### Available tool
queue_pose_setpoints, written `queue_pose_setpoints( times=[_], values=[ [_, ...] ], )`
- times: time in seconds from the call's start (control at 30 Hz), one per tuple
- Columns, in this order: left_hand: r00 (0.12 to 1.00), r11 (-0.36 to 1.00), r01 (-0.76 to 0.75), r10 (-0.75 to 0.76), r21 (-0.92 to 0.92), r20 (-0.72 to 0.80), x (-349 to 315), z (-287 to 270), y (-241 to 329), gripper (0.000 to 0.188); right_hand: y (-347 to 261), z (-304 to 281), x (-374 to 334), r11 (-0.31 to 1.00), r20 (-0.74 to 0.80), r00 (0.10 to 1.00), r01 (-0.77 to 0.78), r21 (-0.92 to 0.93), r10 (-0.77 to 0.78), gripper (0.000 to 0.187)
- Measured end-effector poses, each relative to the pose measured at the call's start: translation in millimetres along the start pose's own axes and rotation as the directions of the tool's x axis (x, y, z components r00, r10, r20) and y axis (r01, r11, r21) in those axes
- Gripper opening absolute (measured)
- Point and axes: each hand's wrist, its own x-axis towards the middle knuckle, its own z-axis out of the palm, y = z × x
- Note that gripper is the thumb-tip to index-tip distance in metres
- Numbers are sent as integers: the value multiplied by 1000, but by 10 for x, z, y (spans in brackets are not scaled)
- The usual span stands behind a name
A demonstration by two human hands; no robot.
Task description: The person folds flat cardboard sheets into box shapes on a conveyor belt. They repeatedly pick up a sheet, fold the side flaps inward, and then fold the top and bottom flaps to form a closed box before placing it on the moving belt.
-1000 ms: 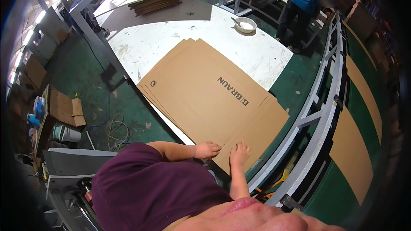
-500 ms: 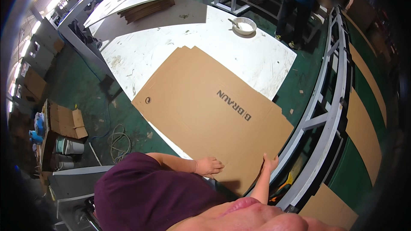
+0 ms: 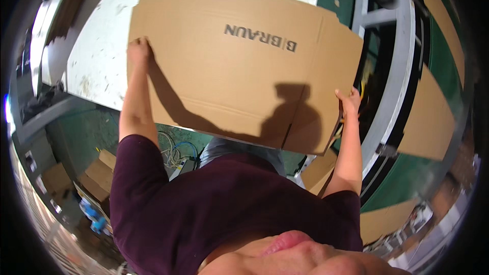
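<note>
Nearest, below the maroon shirt's [image 3: 229, 198] soft cloth collar, both arms reach out to a large cardboard sheet [image 3: 204, 61] spread in front of the body, over the desk [image 3: 97, 66]. The right hand's [image 3: 349, 103] grip pinches its right edge, thumb on top; the left hand's [image 3: 138, 51] grip clasps the left edge farther up. The step in hand looks like handling this sheet by opposite edges; the next move calls for even support, since broad board may bow. The sheet is matte brown, creased with straight fold lines, notched at its far corners and dark-printed. Beyond, the desk is white and scuffed; rightward runs a smooth grey metal rail [image 3: 400, 66].
</note>
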Motion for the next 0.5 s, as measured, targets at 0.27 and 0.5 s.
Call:
queue_pose_setpoints(
  times=[0.27,0.5],
  values=[
    [826,820,442,-213,-364,522,99,-107,-369,67,-246,82,-224,953,120,963,-259,159,242,47],
    [960,966,255,-257,29,113,10,172,-564,80,-37,177,-198,998,-101,995,-21,51,26,59]
  ],
)
